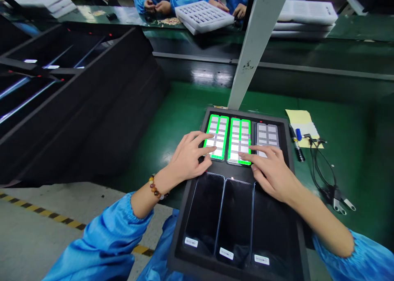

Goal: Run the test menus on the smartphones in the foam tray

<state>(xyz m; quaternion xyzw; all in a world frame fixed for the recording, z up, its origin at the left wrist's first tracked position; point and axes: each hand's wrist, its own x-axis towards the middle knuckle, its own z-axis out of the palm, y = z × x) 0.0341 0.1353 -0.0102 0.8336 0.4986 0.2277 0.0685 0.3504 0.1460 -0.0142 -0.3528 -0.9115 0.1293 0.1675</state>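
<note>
A black foam tray (240, 268) holds two rows of phones. In its far row, the left phone (220, 127) and the middle phone (235, 134) are lit, with green borders around white and grey blocks. The right phone (267, 130) shows similar blocks without green. My left hand (192, 155) lies over the left phone's edge, fingers spread, fingertips on or just above its screen. My right hand (272, 170) reaches over the right phone, index finger at the middle phone's lower screen. Dark phones with white labels, such as the near middle phone (234, 215), fill the near row.
Right of the tray lie yellow paper (297, 116), a black marker (296, 143) and black cables (331, 176) on the green table (363, 149). A grey post (250, 63) rises behind the tray. Stacked black trays (123, 92) stand left. Co-workers' hands (161, 6) are across the bench.
</note>
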